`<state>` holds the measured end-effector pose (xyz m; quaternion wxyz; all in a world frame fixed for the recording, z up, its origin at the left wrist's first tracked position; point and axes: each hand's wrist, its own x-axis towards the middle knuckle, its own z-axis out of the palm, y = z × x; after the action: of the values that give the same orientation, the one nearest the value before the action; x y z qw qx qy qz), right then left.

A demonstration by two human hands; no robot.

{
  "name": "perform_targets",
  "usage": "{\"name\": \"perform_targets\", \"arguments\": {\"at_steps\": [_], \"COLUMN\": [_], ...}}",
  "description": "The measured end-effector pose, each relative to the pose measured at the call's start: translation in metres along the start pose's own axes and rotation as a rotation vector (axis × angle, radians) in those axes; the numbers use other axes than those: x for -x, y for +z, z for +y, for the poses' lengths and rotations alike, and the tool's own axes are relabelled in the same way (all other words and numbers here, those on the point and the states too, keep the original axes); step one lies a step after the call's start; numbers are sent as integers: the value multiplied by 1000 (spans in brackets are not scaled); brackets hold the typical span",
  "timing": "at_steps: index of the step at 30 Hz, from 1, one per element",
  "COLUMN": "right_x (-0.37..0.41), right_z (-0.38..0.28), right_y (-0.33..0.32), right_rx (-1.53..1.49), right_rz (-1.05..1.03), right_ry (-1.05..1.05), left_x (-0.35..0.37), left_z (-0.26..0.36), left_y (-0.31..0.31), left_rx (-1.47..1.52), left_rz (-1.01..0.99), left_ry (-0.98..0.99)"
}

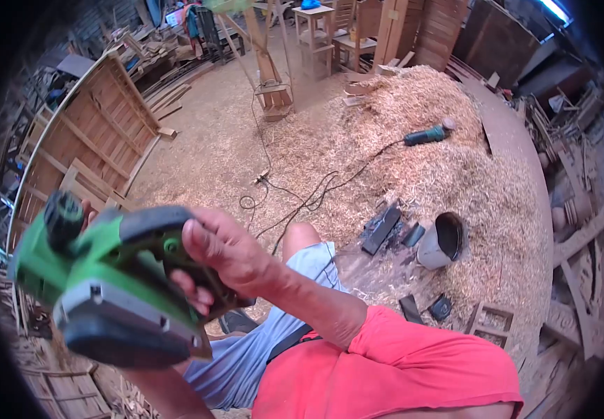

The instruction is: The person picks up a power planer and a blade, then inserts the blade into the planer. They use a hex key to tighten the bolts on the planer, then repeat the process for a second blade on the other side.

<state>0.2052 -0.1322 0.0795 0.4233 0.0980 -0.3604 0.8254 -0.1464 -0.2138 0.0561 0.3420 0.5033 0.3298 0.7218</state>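
A green electric hand planer (127,272) with a black knob and grey side fills the left of the view, tilted and held in the air. My right hand (228,248) is wrapped round its rear handle, thumb on top and fingertips through the grip opening. My left hand (87,209) is mostly hidden behind the planer. Only some of its fingers show beside the knob, and its forearm rises from the bottom edge. The planer's underside faces away from me.
A green angle grinder (426,135) lies on a pile of wood shavings (420,98), its cord trailing across the floor. Near my knee are a grey pail (438,244) and a dark block (381,229). A large wooden panel (92,126) leans at left; a wooden stand (274,98) is ahead.
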Motion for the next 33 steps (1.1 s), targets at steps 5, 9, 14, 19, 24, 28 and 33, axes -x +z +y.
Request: {"name": "perform_targets", "arguments": {"at_steps": [5,9,14,19,24,28,33], "right_x": [33,76,123,172,220,209,223], "right_z": [21,57,64,49,38,15,41], "right_y": [19,-30,-61,-55,-44,-5,-25], "right_rx": [-372,-679,-778,-129,15,75,105], "right_rz": [60,80,233,563,681,782,772], "right_ry": [197,401,140,63,173,189,129], "left_x": [21,2,7,31,52,62,62], "left_z": [27,26,-34,-61,-61,-31,-43], "left_y": [100,159,187,224,238,269,259], "left_rx": [398,616,563,570,600,424,498], "left_rz": [-149,-158,70,178,153,160,105], "left_ry": [-35,-169,-294,-464,-501,-403,-380]}}
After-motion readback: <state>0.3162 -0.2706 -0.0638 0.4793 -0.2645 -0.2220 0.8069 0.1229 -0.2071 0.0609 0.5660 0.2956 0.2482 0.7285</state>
